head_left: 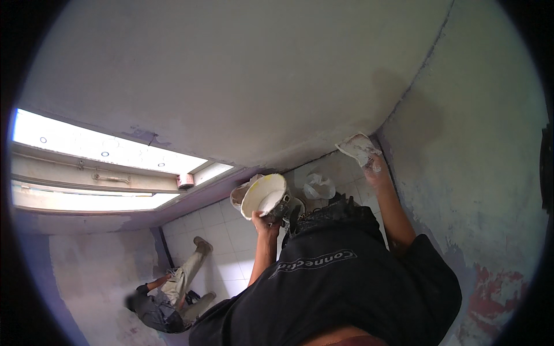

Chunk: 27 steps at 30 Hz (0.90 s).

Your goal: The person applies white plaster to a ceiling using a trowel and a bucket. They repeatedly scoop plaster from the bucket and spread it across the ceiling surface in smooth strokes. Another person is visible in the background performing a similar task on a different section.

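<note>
My left hand (266, 222) grips a round white bowl (264, 195) smeared with pale plaster, with its open side tilted toward the camera. My right hand (378, 170) reaches out along the right wall and holds a flat plaster-coated trowel (358, 149). The blade sits at the corner where the grey wall (473, 173) meets the large white surface (242, 75). My black shirt (340, 288) and dark trousers fill the lower middle of the view.
White floor tiles (225, 236) lie beyond the bowl, with a crumpled white plastic bag (318, 187) on them. Another person in grey clothes (170, 294) is at the lower left. A bright window opening (86, 150) is on the left. Red patches (496, 294) mark the right wall.
</note>
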Tool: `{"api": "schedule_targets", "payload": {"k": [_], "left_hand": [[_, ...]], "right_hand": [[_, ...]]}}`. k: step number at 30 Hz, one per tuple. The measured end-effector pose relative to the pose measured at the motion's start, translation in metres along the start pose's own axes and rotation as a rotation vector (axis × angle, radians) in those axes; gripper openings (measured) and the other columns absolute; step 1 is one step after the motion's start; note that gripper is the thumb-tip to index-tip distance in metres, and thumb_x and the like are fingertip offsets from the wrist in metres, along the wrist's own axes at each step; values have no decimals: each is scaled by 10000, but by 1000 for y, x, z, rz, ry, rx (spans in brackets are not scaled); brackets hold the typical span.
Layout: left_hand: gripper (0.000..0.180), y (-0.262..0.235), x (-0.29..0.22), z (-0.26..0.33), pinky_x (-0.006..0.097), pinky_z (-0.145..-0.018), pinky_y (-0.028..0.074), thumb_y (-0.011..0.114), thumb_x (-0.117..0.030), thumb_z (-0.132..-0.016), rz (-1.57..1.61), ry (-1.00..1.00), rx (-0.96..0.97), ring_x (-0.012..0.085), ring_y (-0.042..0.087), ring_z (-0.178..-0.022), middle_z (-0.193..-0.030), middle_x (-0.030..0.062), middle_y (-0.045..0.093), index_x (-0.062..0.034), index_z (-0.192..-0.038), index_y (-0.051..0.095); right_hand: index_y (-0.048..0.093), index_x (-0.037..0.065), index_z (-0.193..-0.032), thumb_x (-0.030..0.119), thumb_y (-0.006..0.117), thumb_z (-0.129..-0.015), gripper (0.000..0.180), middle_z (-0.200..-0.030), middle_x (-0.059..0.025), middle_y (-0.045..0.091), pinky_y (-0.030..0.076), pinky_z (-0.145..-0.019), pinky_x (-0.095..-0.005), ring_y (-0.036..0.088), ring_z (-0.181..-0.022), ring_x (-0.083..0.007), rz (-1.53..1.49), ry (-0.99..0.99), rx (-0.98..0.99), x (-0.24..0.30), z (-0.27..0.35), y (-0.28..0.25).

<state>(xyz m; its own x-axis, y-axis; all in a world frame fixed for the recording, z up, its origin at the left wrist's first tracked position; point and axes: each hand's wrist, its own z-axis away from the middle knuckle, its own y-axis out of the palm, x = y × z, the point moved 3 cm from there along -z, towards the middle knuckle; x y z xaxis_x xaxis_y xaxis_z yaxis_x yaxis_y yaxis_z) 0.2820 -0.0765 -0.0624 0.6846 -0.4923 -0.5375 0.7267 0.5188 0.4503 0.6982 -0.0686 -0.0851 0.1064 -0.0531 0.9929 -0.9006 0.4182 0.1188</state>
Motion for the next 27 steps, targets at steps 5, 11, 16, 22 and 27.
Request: {"api": "schedule_targets", "payload": {"k": [5, 11, 16, 22, 27], "left_hand": [[649, -46, -1, 7, 543, -867, 484, 510, -266, -665, 59, 55, -143, 376, 503, -1053, -1199, 184, 476, -41, -1267, 423], [655, -58, -16, 6, 535, -876, 489, 523, -259, -667, 95, -9, -112, 368, 473, -1086, -1217, 188, 443, -43, -1273, 397], [667, -65, -29, 23, 522, -895, 482, 543, -273, -660, 104, -6, -187, 370, 484, -1065, -1181, 201, 449, -13, -1258, 403], [680, -75, -49, 42, 520, -886, 490, 562, -309, -626, 22, 99, -359, 370, 524, -981, -1067, 224, 481, 51, -1191, 446], [738, -85, -59, 54, 520, -904, 481, 557, -303, -627, -6, 166, -485, 375, 514, -1029, -1135, 222, 449, 6, -1272, 374]], "right_hand": [[534, -7, -1171, 89, 531, -886, 300, -1153, -130, 590, 481, -905, -338, 583, -1053, -241, -412, 351, -125, -6, 1, -1], [533, 7, -1145, 80, 551, -874, 282, -1113, -113, 581, 480, -906, -377, 580, -1013, -242, -233, 407, 157, -35, -20, 59], [521, 1, -1136, 124, 510, -908, 259, -1103, -119, 566, 480, -909, -394, 558, -1021, -248, -717, 859, 51, -127, -12, 129], [497, 53, -1225, 149, 540, -904, 338, -1162, -146, 559, 457, -932, -502, 537, -1091, -298, -523, 1097, -341, -275, -7, 168], [443, 42, -1290, 178, 556, -913, 417, -1276, -159, 474, 460, -943, -468, 506, -1136, -305, 809, 506, 448, -330, -41, 153]]}}
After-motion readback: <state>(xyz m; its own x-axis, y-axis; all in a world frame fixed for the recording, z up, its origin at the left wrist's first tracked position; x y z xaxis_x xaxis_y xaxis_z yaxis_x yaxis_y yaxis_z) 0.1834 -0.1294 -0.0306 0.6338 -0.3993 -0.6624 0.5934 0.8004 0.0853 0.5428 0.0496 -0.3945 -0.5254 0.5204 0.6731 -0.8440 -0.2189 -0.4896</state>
